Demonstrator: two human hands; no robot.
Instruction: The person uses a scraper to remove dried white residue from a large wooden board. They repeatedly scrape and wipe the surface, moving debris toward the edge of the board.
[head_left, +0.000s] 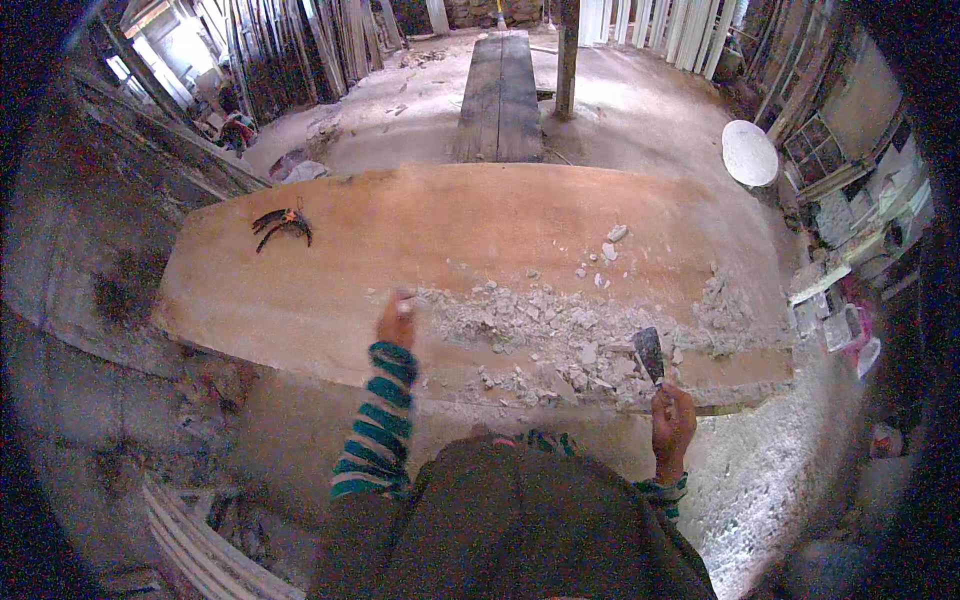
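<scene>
My right hand (pixel 674 420) is wrapped round the handle of a putty knife (pixel 649 350). Its dark, flat blade points away from me over broken plaster pieces (pixel 560 330). At the left end of that rubble is my left hand (pixel 396 320), closed and slightly blurred above the board. A whitish spot shows at its fingers, too small to name. Both hands are over the near half of a broad, light-brown wooden board (pixel 360 230), where the plaster lies in a long, loose band.
Black pliers-like tools (pixel 284 226) lie on the board's far left. A few larger plaster chips (pixel 612 242) sit at its right. Beyond stand a dark plank (pixel 498 95), a wooden post (pixel 567 60) and a white round disc (pixel 749 154). White strips (pixel 205 545) lean at the lower left.
</scene>
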